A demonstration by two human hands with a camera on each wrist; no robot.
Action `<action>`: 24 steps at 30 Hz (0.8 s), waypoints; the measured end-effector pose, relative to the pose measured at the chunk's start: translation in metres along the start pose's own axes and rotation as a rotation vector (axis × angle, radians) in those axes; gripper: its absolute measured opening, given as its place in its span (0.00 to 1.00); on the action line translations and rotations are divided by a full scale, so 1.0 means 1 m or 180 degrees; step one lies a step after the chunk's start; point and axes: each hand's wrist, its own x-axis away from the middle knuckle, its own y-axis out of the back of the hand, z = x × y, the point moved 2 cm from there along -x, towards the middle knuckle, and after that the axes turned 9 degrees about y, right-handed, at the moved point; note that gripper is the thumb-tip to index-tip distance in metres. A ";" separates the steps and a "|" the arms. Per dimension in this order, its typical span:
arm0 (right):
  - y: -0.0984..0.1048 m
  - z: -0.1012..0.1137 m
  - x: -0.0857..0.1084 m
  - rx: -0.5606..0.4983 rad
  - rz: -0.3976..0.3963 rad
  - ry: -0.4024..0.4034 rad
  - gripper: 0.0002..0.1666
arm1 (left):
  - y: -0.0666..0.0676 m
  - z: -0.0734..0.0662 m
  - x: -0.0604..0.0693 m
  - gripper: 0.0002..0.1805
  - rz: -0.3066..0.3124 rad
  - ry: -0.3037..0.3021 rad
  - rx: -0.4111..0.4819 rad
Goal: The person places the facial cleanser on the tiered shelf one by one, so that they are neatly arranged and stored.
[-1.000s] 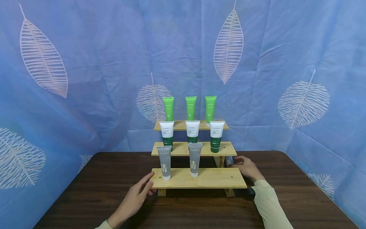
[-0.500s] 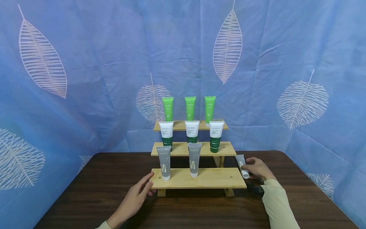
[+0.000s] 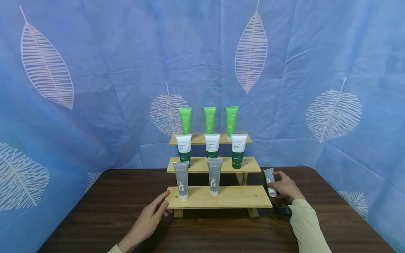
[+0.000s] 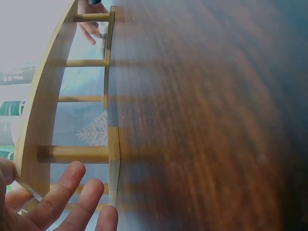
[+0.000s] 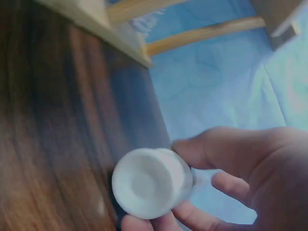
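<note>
My right hand holds a grey squeeze tube at the right of the shelf, its fingers and thumb around the tube's sides. The tube's round white cap faces the right wrist camera. My left hand touches the left end of the bottom board of a three-tier wooden display stand; in the left wrist view, several loosely stretched fingers lie beneath the board. Two grey tubes, a left one and a middle one, stand on their caps on that board.
White-and-green tubes stand in a row on the middle board. Bright green tubes line the top board. Everything is on a dark wooden table, with a blue leaf-print cloth hanging behind.
My right hand has moved right with the grey tube, bringing it out from behind the stand's right side, and has tilted it slightly more upright. The left hand has stayed at the board's end.
</note>
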 end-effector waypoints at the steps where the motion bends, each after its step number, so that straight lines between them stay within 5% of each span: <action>1: 0.002 0.000 0.001 -0.0055 -0.0028 0.0030 0.38 | 0.000 0.000 0.000 0.35 0.0007 -0.0005 0.0000; 13: 0.032 0.037 0.015 -0.0302 -0.0480 0.0497 0.41 | 0.000 0.002 0.001 0.35 0.0079 -0.0038 0.0031; 24: 0.060 0.077 0.039 -0.0319 -0.0421 0.0999 0.48 | 0.000 0.001 0.001 0.34 0.0072 -0.0057 0.0032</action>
